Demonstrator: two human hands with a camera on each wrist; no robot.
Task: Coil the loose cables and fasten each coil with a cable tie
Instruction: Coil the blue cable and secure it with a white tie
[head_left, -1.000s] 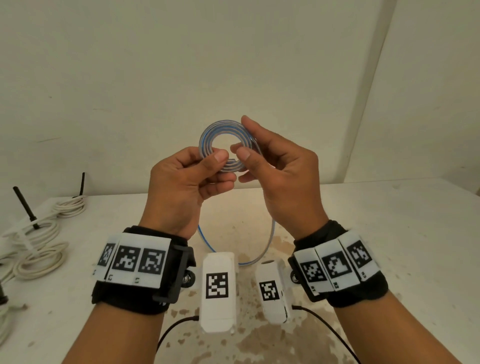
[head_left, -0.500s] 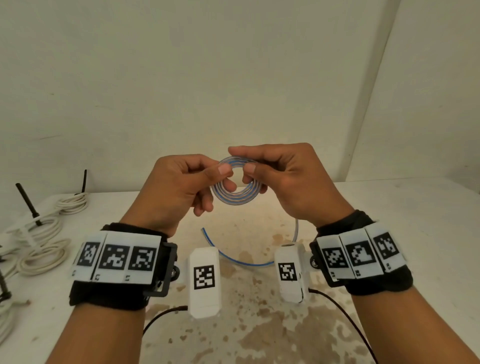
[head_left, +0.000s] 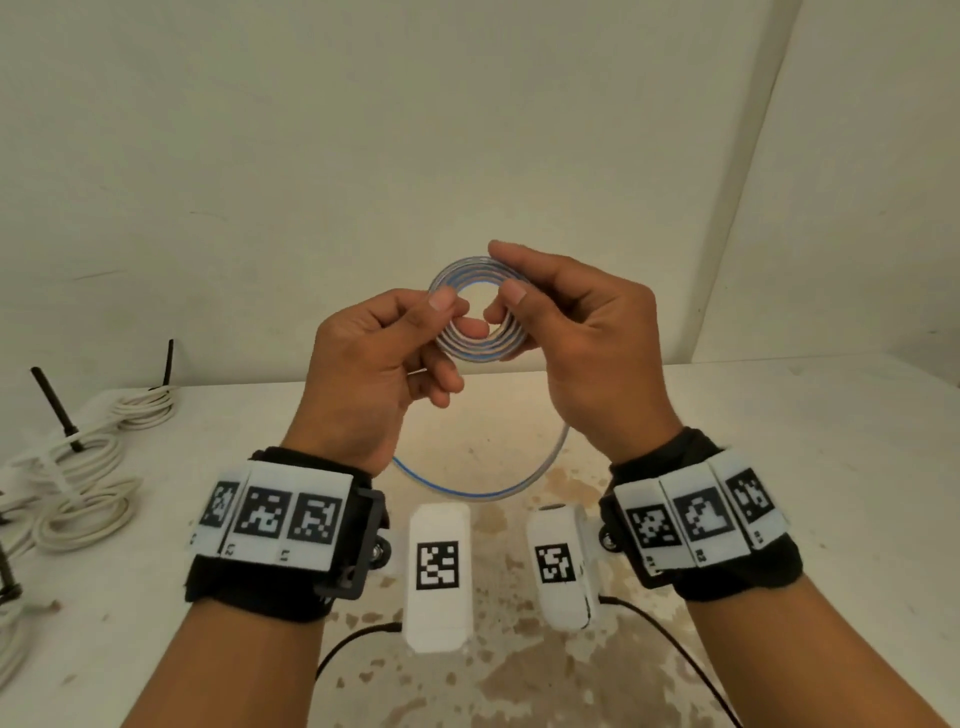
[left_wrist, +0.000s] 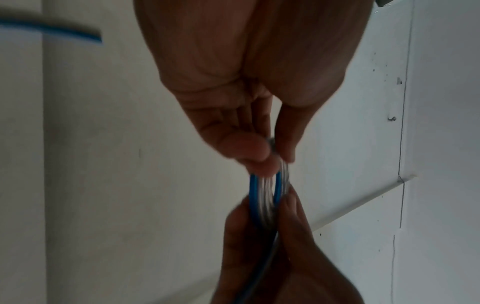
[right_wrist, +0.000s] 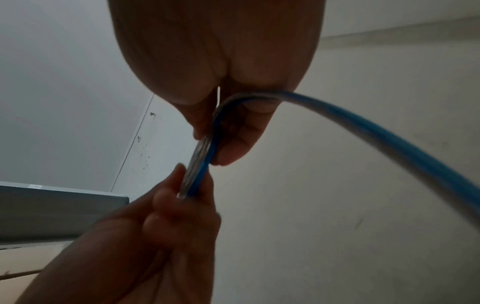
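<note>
A flat blue-and-white cable is wound into a small coil (head_left: 470, 349) held up in the air above the table. My left hand (head_left: 374, 364) pinches the coil's left side between thumb and fingers. My right hand (head_left: 582, 343) pinches its right side. The uncoiled tail (head_left: 488, 491) hangs from under the right hand in a loop down to the table. In the left wrist view the coil (left_wrist: 265, 197) is edge-on between both hands' fingertips. In the right wrist view the tail (right_wrist: 389, 139) runs out of my palm to the right. No cable tie is visible on this coil.
Several coiled white cables (head_left: 83, 499) with black plug ends lie at the table's left edge. The table (head_left: 779, 467) is white with brown stains near me. A wall stands close behind it.
Both hands rose again with the coil after dipping lower half a second ago. The hanging tail stays a short loop.
</note>
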